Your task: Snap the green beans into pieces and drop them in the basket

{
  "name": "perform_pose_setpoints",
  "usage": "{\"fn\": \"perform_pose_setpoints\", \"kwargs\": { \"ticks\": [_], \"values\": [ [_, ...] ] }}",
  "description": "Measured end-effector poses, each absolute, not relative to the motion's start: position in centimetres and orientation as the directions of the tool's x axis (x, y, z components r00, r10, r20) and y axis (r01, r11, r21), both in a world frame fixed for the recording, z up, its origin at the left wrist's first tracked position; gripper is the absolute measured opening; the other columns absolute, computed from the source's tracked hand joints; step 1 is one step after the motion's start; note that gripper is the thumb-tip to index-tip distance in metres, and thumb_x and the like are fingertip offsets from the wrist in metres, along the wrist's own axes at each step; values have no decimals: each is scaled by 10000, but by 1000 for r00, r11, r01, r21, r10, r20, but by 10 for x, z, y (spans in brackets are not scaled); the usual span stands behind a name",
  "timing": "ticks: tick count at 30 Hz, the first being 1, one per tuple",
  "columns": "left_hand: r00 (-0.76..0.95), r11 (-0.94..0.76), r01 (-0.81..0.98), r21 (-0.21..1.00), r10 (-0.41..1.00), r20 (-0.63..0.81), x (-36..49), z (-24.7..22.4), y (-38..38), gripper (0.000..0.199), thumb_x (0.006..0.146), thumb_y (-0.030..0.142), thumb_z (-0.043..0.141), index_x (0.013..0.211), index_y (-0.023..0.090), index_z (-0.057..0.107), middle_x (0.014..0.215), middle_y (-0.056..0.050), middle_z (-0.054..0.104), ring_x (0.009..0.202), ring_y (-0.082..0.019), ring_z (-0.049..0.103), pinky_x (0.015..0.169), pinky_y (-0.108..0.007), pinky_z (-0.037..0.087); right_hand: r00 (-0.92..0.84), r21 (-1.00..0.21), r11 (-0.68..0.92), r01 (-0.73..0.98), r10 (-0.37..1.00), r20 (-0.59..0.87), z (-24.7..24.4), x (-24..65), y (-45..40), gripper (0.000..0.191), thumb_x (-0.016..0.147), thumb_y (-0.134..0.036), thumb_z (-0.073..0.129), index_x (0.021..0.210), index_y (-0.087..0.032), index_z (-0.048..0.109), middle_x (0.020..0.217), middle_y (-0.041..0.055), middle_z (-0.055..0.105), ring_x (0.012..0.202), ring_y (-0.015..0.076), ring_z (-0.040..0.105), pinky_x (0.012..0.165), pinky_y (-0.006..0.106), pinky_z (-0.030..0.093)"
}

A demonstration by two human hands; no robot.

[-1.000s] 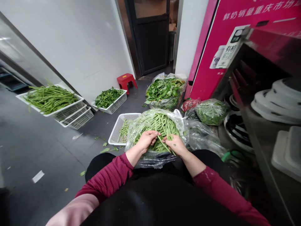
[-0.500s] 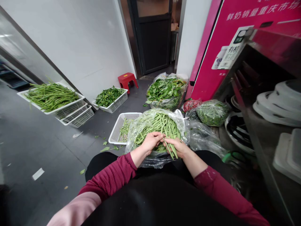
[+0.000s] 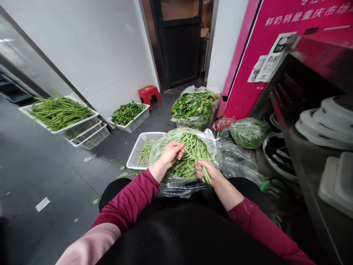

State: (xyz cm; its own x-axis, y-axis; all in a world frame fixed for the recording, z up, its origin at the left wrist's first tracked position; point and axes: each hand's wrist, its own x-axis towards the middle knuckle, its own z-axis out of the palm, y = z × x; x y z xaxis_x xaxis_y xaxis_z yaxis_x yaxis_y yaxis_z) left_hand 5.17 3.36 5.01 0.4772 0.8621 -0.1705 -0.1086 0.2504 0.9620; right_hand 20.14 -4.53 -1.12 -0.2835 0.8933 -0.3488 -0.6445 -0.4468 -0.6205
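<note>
So we've got a big heap of green beans point(image 3: 199, 146) mid-frame, sitting in a see-through plastic bag point(image 3: 179, 188) that's spread in front of our lap. Our right hand point(image 3: 208, 171), a bit right of center, is clamped around a small bunch point(image 3: 206, 176), with the ends poking out below the fingers. Our left hand point(image 3: 171, 154) is just left of it, over the heap, fingertips pinched in toward the thumb; honestly we can't tell if there's a bean in there. The two hands are apart, but near each other.

Handling-wise, we'd reckon a light grip on the bunch is best: snug enough that nothing slides out, loose enough not to bruise. Keeping those ends lined up should make single beans easier to get at, and staying low over the bag means droppers land back on the heap.

Just left of the bag there's a white basket point(image 3: 131, 157) with some beans in it. Further out, leafy greens fill a small basket point(image 3: 141, 118) left of center, long green stems point(image 3: 62, 115) top a stack at the left, and a red stool point(image 3: 149, 92) stands up near the wall.
</note>
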Motion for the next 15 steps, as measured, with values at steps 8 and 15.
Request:
{"fn": "perform_pose_setpoints", "kwargs": {
  "ticks": [8, 15],
  "values": [
    [541, 2, 180, 984, 835, -100, 50, 53, -32, 255, 713, 390, 560, 694, 142, 507, 560, 9, 561, 392, -68, 473, 392, -189, 350, -108, -582, -392, -712, 881, -460, -10, 205, -42, 122, 701, -268, 554, 662, -182, 478, 509, -28, 496, 421, 89, 455, 437, 225, 390],
    [801, -745, 466, 477, 584, 131, 33, 24, -6, 187, 775, 285, 470, 643, 182, 552, 619, -31, 516, 628, -131, 488, 590, -235, 351, -355, -613, -600, -514, 800, -485, -13, 183, -62, 164, 673, -290, 597, 689, -172, 484, 468, -64, 453, 337, 46, 354, 344, 181, 296]
  ]
}}
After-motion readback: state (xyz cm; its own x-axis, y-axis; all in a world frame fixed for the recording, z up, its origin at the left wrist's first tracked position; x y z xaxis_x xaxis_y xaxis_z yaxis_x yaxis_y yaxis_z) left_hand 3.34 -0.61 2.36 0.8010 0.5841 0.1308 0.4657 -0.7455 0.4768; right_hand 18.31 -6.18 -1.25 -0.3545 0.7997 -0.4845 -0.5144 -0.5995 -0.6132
